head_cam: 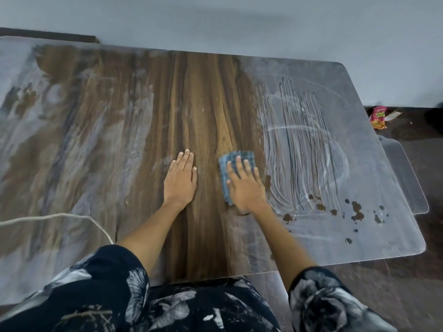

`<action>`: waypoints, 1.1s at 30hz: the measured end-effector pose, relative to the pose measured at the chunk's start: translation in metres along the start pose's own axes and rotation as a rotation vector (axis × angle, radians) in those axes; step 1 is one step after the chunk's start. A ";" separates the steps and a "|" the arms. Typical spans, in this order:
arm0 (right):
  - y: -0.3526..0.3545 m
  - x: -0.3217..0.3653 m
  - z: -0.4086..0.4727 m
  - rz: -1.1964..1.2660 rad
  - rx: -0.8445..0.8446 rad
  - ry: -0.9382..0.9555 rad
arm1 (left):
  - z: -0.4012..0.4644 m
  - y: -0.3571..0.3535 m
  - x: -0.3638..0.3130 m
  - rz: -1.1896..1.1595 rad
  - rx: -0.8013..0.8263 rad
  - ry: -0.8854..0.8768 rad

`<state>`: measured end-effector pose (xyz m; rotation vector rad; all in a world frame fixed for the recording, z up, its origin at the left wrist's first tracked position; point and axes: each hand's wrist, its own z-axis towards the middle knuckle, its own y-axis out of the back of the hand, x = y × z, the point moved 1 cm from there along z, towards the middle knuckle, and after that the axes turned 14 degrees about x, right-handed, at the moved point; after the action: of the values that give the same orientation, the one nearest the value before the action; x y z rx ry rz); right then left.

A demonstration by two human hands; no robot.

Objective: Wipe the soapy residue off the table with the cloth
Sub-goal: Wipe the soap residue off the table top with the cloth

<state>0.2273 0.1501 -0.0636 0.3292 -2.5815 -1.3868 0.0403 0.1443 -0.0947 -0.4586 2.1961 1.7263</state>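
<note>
A dark wood-grain table (203,97) fills the view. White soapy residue (302,144) covers its right part in streaks and arcs, with brown droplets near the front right. Fainter smears (48,130) cover the left part. The middle strip shows bare wood. My right hand (247,185) presses flat on a folded blue cloth (236,164) at the left edge of the soapy patch. My left hand (181,178) lies flat on the bare wood beside it, fingers together, holding nothing.
A white cord (60,218) runs across the table's front left. A clear plastic chair mat (407,178) lies on the dark floor to the right. A pink snack packet (378,117) lies on the floor near the grey wall (239,22).
</note>
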 end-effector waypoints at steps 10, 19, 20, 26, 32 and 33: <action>-0.054 0.032 -0.068 -0.015 0.004 -0.062 | -0.039 -0.013 -0.004 -0.024 -0.015 0.033; -0.037 -0.016 -0.054 -0.130 0.029 -0.122 | -0.076 -0.029 -0.001 -0.001 -0.013 0.045; -0.042 -0.028 -0.060 -0.081 0.030 -0.181 | -0.078 -0.030 0.000 0.004 -0.016 0.041; -0.082 0.014 -0.113 -0.113 -0.059 -0.013 | -0.091 -0.033 -0.001 0.000 -0.032 0.055; -0.064 0.046 -0.091 -0.202 0.001 0.213 | -0.105 -0.035 -0.004 -0.023 -0.038 0.067; -0.057 0.037 -0.083 -0.206 0.008 0.181 | -0.109 -0.037 -0.005 -0.020 -0.046 0.075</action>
<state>0.2207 0.0426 -0.0638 0.7058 -2.4618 -1.3399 0.0558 0.0304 -0.0998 -0.5638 2.1989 1.7802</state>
